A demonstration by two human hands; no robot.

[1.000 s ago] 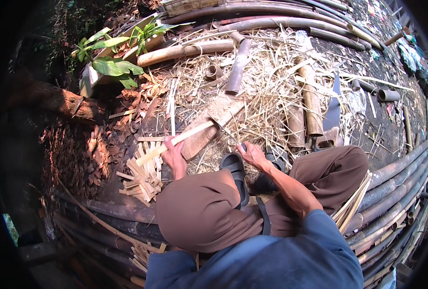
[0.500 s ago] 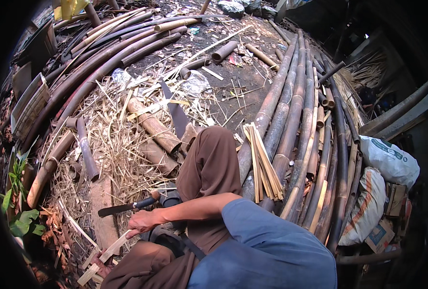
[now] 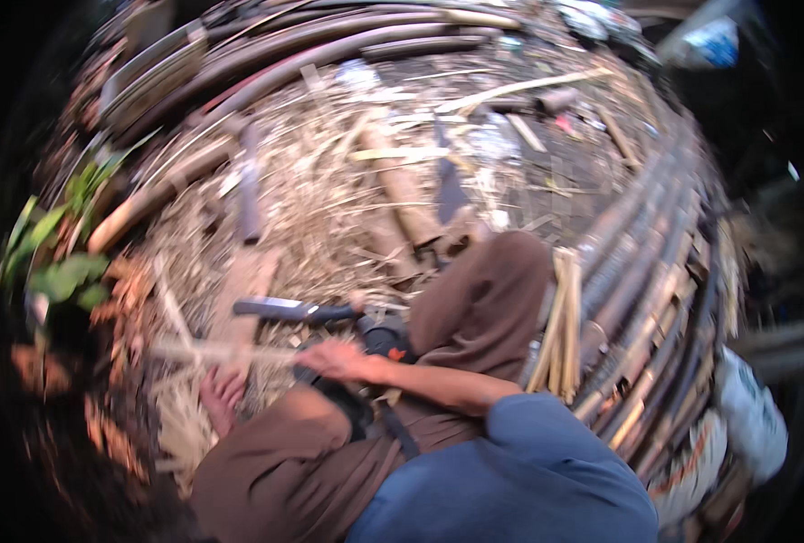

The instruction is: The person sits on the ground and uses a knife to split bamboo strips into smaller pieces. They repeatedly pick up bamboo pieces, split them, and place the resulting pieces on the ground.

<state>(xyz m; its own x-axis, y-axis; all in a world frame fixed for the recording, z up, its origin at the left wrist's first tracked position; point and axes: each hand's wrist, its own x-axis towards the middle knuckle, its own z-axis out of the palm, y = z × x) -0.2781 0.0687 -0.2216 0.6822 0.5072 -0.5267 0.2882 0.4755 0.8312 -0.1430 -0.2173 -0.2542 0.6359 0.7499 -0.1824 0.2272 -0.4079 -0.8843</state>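
Note:
A thin, pale bamboo strip, smeared by motion, runs out to the left from my right hand, which is closed on its end. Lower and to the left, my left hand is beside my bent leg. Its fingers look apart, with nothing visible in them. Pale strips, blurred, lie next to that hand. Just beyond my right hand is a knife with a dark blade, lying across the end of a wooden board.
A bundle of split bamboo strips rests by my right knee. Long bamboo poles fill the right side, with white sacks past them. Ahead are shavings, cut bamboo pieces and a saw blade. Green leaves grow at left.
The view has swung left, blurring the scene. My right hand has drawn the strip away from my left hand, whose fingers have come into sight and loosened.

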